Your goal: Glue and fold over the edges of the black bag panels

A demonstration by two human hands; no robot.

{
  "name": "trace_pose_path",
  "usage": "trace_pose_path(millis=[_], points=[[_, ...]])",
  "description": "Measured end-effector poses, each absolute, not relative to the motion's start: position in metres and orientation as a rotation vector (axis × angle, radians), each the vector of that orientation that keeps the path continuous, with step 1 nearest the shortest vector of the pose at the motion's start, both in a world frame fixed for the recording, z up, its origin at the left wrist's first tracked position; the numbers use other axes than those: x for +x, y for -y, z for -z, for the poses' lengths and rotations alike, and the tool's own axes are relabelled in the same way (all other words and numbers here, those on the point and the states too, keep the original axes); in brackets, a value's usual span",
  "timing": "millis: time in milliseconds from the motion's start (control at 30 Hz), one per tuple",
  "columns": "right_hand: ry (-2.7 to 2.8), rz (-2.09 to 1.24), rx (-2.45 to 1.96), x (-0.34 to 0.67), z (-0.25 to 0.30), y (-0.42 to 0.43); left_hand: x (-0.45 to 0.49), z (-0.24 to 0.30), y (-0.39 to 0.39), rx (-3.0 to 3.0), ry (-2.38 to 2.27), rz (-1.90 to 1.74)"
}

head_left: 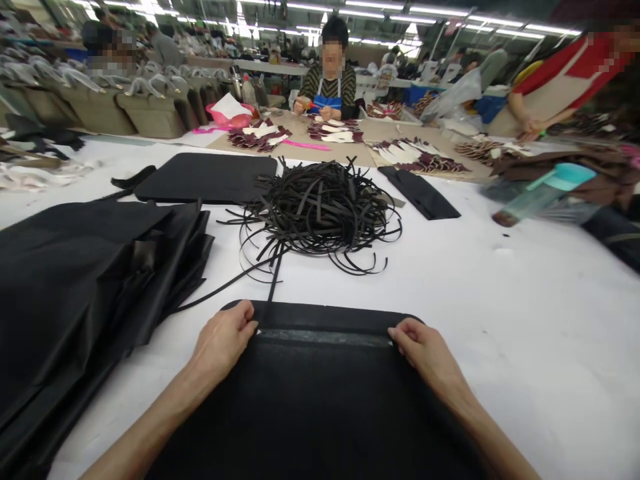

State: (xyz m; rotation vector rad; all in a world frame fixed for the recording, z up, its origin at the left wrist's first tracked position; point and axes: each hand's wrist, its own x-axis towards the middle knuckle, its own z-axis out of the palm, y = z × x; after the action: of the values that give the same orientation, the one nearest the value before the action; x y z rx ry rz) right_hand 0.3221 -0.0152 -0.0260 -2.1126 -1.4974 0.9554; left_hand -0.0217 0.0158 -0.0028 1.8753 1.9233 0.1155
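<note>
Fingers (249, 327) touch a matte, round-cornered panel (320, 407) beside its shiny strip (325, 338)

Below the grip, the black panel (325, 413) is cut off; left of the grip, black sheets (75, 287) likewise; beyond it rightward, a bottle (545, 192) is blurred; at its left side, a white speck (259, 331) is too small to identify.

Left hand (224, 339) curls into a pinch; right hand (426, 343) mirrors it.
</note>
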Motion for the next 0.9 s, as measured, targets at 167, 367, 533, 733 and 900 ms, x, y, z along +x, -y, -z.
trace_pose_path(millis=[167, 367, 533, 733, 900], points=[[1.51, -0.922, -2.124, 0.322, 0.022, 0.019, -0.015, 0.007, -0.004, 2.243, -1.802, -0.087], [1.515, -0.897, -2.157, 0.321, 0.024, 0.018, -0.016, 0.016, 0.008, 2.575, -1.657, 0.018], [1.511, -0.829, -2.23, 0.32, 0.023, 0.016, -0.017, 0.019, 0.02, 2.736, -1.62, 0.211], [1.503, -0.77, -2.304, 0.316, 0.019, 0.017, -0.02, 0.025, 0.025, 2.814, -1.617, 0.374], [1.523, -0.733, -2.33, 0.313, 0.018, 0.018, -0.017, 0.022, 0.025, 2.782, -1.627, 0.449]])
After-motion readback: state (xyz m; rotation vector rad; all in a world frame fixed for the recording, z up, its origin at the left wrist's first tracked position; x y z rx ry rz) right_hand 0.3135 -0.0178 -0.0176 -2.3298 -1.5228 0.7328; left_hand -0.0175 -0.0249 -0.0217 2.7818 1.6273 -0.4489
